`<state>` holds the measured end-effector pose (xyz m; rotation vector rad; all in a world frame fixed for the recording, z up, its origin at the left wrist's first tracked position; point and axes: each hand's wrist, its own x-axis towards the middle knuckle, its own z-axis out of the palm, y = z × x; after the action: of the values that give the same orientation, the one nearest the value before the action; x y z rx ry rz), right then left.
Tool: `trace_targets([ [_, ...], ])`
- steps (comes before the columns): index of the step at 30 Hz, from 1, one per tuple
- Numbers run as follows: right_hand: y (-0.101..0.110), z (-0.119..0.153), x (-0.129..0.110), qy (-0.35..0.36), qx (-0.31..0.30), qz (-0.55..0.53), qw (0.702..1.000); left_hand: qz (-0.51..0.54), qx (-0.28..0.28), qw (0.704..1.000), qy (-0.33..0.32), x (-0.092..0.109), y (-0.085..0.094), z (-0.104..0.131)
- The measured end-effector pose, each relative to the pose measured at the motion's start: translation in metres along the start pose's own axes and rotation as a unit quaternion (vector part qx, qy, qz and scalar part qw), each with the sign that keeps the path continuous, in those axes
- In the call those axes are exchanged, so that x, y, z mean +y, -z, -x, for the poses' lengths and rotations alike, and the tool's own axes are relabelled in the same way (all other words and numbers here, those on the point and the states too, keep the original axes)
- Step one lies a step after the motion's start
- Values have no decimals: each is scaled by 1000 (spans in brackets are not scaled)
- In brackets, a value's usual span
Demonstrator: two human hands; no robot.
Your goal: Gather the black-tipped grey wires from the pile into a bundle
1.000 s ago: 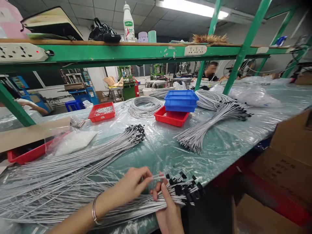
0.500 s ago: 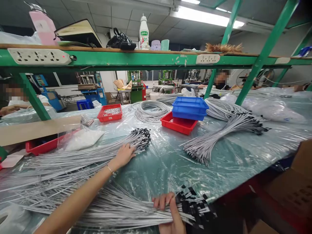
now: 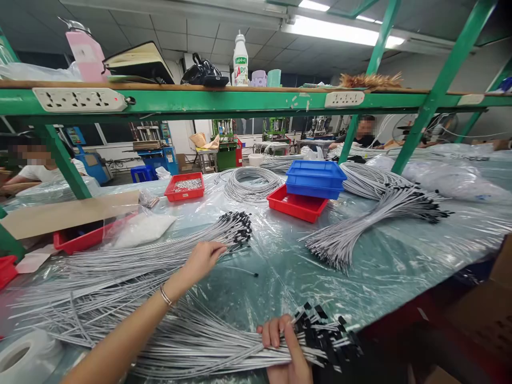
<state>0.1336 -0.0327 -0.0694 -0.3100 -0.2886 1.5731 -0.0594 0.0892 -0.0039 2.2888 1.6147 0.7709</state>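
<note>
The right hand [image 3: 286,346] has its grip round the gathered cables [image 3: 216,346]; whether the left hand [image 3: 202,261] pinches anything, I cannot tell; the far bundle [image 3: 168,249] lies loose.

There are three cable bundles [image 3: 360,224] (each too thick to count strand by strand), with one left hand [image 3: 203,261] and one right hand [image 3: 286,344], two in all. Red trays [image 3: 186,195] number four, against two blue trays [image 3: 311,189] and one film roll [image 3: 43,356]. Three power strips [image 3: 80,100], one pink bottle [image 3: 85,53], one white bottle [image 3: 240,63], one notebook [image 3: 138,63] and two other people [image 3: 362,140] also show.
</note>
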Motion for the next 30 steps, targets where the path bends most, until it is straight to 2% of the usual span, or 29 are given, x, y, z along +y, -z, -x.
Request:
trace_targets([
  [3, 1, -1, 0, -3, 2, 9, 1000, -65, 34, 997, -1, 4, 1, 3],
  [10, 2, -3, 1, -1, 2, 8, 1000, 72, 5, 997, -11, 18, 10, -4],
  [15, 1, -3, 1, 0, 9, 9, 1000, 172, -125, 976, 45, 22, 14, -6],
  [19, -3, 1, 0, 8, 30, 29, 999, 193, -129, 972, 29, 33, 14, 0],
  [21, -5, 2, 0, 16, 45, 52, 998, 183, -121, 975, 8, 47, 11, 9],
  [24, -3, 2, 0, 17, 68, 77, 995, 79, -114, 987, -78, 73, 1, 32],
  [28, 6, -1, -2, -13, 92, 81, 992, -34, -184, 965, -185, 102, -16, 67],
  [30, 9, -2, -3, -34, 114, 78, 990, -63, -201, 954, -213, 108, -18, 73],
])
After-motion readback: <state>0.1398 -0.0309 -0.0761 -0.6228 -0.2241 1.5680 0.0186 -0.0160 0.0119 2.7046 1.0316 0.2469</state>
